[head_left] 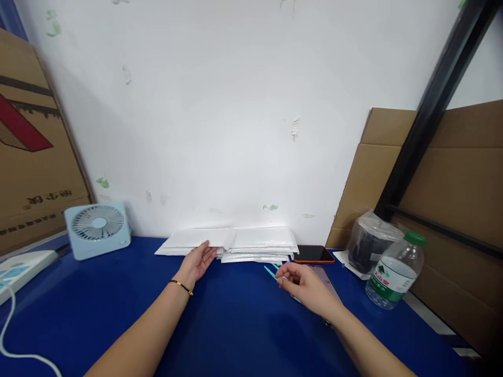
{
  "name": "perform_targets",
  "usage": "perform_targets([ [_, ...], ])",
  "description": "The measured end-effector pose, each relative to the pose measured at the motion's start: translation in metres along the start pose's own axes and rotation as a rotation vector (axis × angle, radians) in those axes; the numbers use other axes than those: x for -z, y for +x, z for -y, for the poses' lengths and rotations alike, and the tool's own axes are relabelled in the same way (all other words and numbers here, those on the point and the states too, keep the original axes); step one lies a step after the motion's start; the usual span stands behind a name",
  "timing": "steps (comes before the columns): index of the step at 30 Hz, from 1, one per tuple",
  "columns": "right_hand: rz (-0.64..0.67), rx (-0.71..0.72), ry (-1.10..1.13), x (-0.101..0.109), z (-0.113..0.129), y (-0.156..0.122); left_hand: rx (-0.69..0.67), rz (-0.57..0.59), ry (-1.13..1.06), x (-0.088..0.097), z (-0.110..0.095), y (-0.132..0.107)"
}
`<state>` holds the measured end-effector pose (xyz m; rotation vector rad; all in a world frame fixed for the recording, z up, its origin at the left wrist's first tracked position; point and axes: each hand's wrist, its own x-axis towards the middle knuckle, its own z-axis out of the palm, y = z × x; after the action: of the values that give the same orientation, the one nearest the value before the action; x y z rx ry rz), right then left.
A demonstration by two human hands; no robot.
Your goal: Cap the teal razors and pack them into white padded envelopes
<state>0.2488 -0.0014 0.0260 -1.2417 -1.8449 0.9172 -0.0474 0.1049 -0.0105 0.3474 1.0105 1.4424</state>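
Along the wall lie two side-by-side piles of white padded envelopes, the left pile [184,238] and the right pile [263,238]. My left hand [198,260] is at the front edge of the left pile, its thumb over the top envelope and its fingers curled at the edge, pinching it. My right hand [308,287] is closed around a thin light-blue tool that looks like tweezers [270,273]; its two tips point left, apart from each other, in front of the right pile. The tool's rear part is mostly hidden by the hand.
A phone in a red case [313,254] lies right of the envelopes; another phone [327,280] is partly behind my right hand. Farther right stand a bagged dark container [367,246] and a green-capped bottle [394,275]. A small fan [98,230] and power strip [23,269] are left.
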Motion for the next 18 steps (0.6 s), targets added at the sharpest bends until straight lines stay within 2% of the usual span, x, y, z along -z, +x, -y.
perform_targets([
  [4,0.093,0.027,0.01,-0.017,0.016,0.056,-0.007,0.009,-0.128,0.006,-0.001,0.008],
  [8,0.145,-0.12,0.112,-0.057,0.029,0.132,-0.013,0.048,-0.187,0.012,-0.002,0.006],
  [11,0.211,-0.248,0.147,-0.087,0.036,0.178,-0.031,0.089,-0.172,0.014,-0.001,0.0],
  [15,0.224,-0.361,0.193,-0.111,0.04,0.212,-0.047,0.097,-0.045,0.018,0.001,-0.002],
  [18,0.188,-0.415,0.285,-0.117,0.038,0.224,-0.087,0.002,-0.062,0.024,-0.001,0.004],
])
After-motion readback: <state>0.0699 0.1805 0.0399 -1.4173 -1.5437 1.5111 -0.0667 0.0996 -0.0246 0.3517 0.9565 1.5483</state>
